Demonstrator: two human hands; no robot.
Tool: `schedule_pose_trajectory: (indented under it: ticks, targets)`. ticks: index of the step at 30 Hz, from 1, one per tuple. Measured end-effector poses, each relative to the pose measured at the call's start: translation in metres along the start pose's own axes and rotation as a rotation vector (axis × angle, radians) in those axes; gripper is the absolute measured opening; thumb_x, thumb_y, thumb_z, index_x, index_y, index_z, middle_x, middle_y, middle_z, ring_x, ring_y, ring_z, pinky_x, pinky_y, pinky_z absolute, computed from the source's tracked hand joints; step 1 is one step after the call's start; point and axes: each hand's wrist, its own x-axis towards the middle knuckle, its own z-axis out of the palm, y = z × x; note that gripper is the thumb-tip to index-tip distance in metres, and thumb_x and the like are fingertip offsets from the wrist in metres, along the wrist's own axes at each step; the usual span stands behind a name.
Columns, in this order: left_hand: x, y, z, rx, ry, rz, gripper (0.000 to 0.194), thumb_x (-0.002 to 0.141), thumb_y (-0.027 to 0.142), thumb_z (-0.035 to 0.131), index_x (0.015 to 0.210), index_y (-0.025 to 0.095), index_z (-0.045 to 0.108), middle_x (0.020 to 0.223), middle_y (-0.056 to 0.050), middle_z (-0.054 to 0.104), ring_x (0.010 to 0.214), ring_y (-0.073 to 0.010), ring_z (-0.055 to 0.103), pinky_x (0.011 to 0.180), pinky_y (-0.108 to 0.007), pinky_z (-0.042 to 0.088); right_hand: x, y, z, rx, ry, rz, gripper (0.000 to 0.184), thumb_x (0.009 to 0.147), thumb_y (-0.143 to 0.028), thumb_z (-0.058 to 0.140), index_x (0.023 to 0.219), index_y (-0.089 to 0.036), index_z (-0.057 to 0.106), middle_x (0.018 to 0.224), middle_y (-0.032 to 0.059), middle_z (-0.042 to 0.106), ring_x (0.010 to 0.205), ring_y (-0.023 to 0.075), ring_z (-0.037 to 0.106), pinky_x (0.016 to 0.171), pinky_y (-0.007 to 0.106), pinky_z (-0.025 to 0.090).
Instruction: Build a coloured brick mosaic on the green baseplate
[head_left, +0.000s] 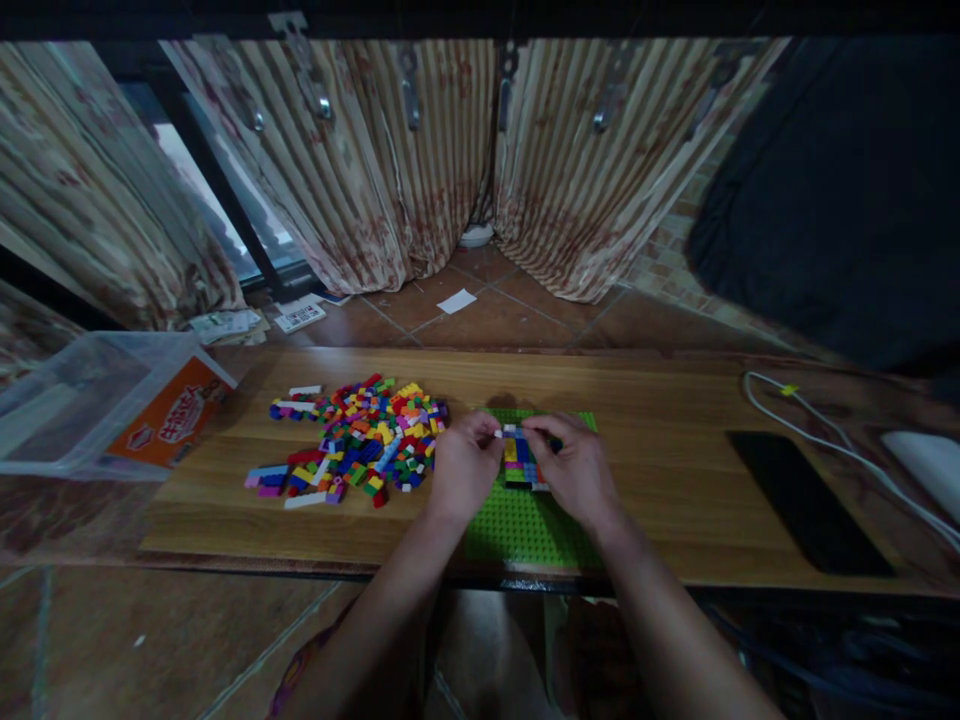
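A green studded baseplate [517, 535] lies on the wooden table, and a low block of multicoloured toy bricks [516, 455] sits on its upper part. My left hand [466, 468] is at the block's left edge, with thumb and forefinger pinched on a small white brick [498, 434]. From the right, my right hand [577, 468] reaches over the block. Its thumb and fingertips are closed near the block's far edge, and what they hold, if anything, I cannot make out. The hand covers part of the block's right side.
Left of the baseplate a pile of loose bricks [382, 440] spreads over the table [660, 400]. A clear plastic box [97, 350] with an orange label stands at the far left. To the right lie a dark phone-like slab [806, 505] and a white cable [847, 445].
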Motion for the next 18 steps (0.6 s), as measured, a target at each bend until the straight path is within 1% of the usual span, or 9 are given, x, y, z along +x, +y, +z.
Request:
schedule_pose_trajectory:
  ticks: [3, 5, 8, 12, 16, 18]
  targets:
    - [-0.0032, 0.0031, -0.0009, 0.195, 0.001, 0.051, 0.012, 0.078, 0.008, 0.054, 0.078, 0.019, 0.059, 0.075, 0.000, 0.066, 0.074, -0.0134, 0.065, 0.070, -0.022, 0.049, -0.0009, -0.0052, 0.0011, 0.022, -0.042, -0.017, 0.016, 0.088, -0.030, 0.057, 0.084, -0.024, 0.071, 0.083, 0.0031, 0.071, 0.083, 0.0211, 0.063, 0.078, 0.035, 0.046]
    - [-0.0054, 0.0047, -0.0006, 0.277, -0.007, 0.086, 0.015, 0.079, 0.007, 0.052, 0.083, 0.020, 0.059, 0.079, -0.001, 0.068, 0.078, -0.0144, 0.067, 0.074, -0.024, 0.050, -0.0017, -0.0071, 0.0034, 0.034, -0.065, -0.034, 0.015, 0.087, -0.031, 0.058, 0.086, -0.025, 0.071, 0.084, 0.0030, 0.071, 0.084, 0.0213, 0.063, 0.079, 0.035, 0.047]
    - [-0.0075, 0.0052, -0.0002, 0.332, -0.019, 0.128, 0.023, 0.081, 0.005, 0.050, 0.097, 0.021, 0.058, 0.089, -0.002, 0.070, 0.085, -0.0152, 0.068, 0.079, -0.026, 0.052, -0.0023, -0.0070, 0.0070, 0.033, -0.078, -0.047, 0.015, 0.087, -0.030, 0.058, 0.088, -0.025, 0.071, 0.085, 0.0029, 0.071, 0.085, 0.0213, 0.063, 0.082, 0.037, 0.046]
    - [-0.0086, 0.0045, -0.0013, 0.390, -0.042, 0.140, 0.032, 0.083, 0.007, 0.050, 0.113, 0.020, 0.053, 0.095, -0.004, 0.070, 0.088, -0.0166, 0.069, 0.081, -0.029, 0.053, -0.0023, -0.0055, 0.0084, 0.020, -0.092, -0.039, 0.014, 0.088, -0.030, 0.058, 0.087, -0.026, 0.071, 0.085, 0.0027, 0.071, 0.085, 0.0213, 0.062, 0.081, 0.037, 0.046]
    - [-0.0097, 0.0054, -0.0016, 0.423, -0.065, 0.138, 0.036, 0.084, 0.007, 0.049, 0.118, 0.020, 0.051, 0.097, -0.005, 0.071, 0.090, -0.0181, 0.069, 0.083, -0.031, 0.054, -0.0027, -0.0052, 0.0086, 0.015, -0.106, -0.043, 0.014, 0.089, -0.030, 0.057, 0.087, -0.025, 0.071, 0.084, 0.0025, 0.070, 0.085, 0.0213, 0.061, 0.081, 0.036, 0.045]
    - [-0.0100, 0.0058, -0.0008, 0.396, -0.064, 0.128, 0.036, 0.084, 0.007, 0.049, 0.118, 0.021, 0.051, 0.097, -0.005, 0.071, 0.091, -0.0178, 0.069, 0.084, -0.030, 0.054, -0.0030, -0.0046, 0.0086, 0.012, -0.111, -0.057, 0.016, 0.090, -0.030, 0.056, 0.087, -0.025, 0.071, 0.084, 0.0028, 0.069, 0.085, 0.0212, 0.061, 0.080, 0.036, 0.045]
